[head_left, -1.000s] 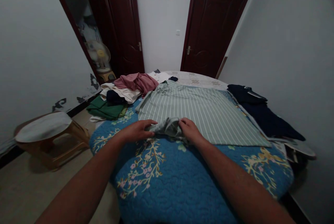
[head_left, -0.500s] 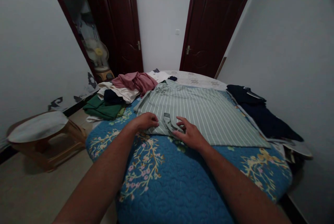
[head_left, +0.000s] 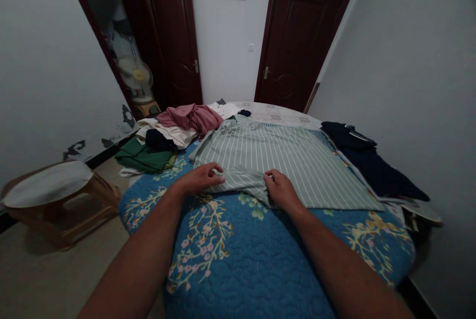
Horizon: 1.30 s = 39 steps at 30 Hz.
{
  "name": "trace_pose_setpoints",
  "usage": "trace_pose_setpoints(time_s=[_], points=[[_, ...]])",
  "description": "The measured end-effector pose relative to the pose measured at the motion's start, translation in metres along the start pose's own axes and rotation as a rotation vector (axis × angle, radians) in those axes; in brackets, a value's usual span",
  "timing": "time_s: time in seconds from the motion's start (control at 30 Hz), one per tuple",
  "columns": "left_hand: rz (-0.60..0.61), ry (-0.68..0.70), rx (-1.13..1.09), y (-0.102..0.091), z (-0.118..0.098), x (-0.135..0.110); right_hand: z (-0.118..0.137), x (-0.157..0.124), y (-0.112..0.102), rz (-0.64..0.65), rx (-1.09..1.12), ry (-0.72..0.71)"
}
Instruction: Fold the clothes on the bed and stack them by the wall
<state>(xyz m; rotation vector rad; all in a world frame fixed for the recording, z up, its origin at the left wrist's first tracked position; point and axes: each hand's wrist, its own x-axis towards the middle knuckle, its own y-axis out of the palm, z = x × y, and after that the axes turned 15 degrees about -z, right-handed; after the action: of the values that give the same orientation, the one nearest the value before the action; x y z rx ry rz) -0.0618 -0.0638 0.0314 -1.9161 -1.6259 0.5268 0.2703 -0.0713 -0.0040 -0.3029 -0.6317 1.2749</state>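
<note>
A pale green shirt [head_left: 297,155] with white stripes lies spread flat, its collar toward the far left. Along its near left edge, the sleeve [head_left: 243,180] lies across the body. My right hand [head_left: 282,190] pinches the sleeve's right end between thumb and fingers. At the other end of the sleeve, my left hand [head_left: 203,178] rests against the cloth with its thumb and forefinger apart. Under the shirt is a blue quilted cover [head_left: 256,259] with printed flowers.
Rumpled clothes lie at the back left, among them a pink garment [head_left: 193,117] and a green one [head_left: 143,155]. Folded dark blue clothes [head_left: 379,170] are stacked on the right. A wooden stool [head_left: 55,190] stands on the floor at left.
My right hand has moved right and closed on the sleeve's end. The sleeve, bunched upright before, now lies flatter. My left hand has shifted slightly left and its fingers have parted.
</note>
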Motion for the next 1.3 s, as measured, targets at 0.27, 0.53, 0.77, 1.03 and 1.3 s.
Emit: trace_pose_setpoints(time_s=[0.27, 0.53, 0.77, 1.03, 1.3], points=[[0.088, -0.020, -0.179, -0.014, 0.005, -0.012, -0.001, 0.002, -0.011, 0.223, 0.050, -0.051], [-0.135, -0.036, -0.052, -0.001, 0.007, -0.003, -0.003, 0.007, -0.018, 0.246, -0.169, -0.175], [-0.008, -0.019, -0.046, -0.003, 0.007, -0.005, -0.005, 0.004, -0.020, 0.232, -0.189, -0.229], [0.018, 0.012, 0.022, -0.008, 0.013, -0.005, 0.002, 0.001, -0.023, 0.245, -0.080, -0.265], [-0.149, 0.139, -0.108, 0.021, -0.018, 0.008, 0.018, -0.011, -0.013, 0.105, 0.106, -0.365]])
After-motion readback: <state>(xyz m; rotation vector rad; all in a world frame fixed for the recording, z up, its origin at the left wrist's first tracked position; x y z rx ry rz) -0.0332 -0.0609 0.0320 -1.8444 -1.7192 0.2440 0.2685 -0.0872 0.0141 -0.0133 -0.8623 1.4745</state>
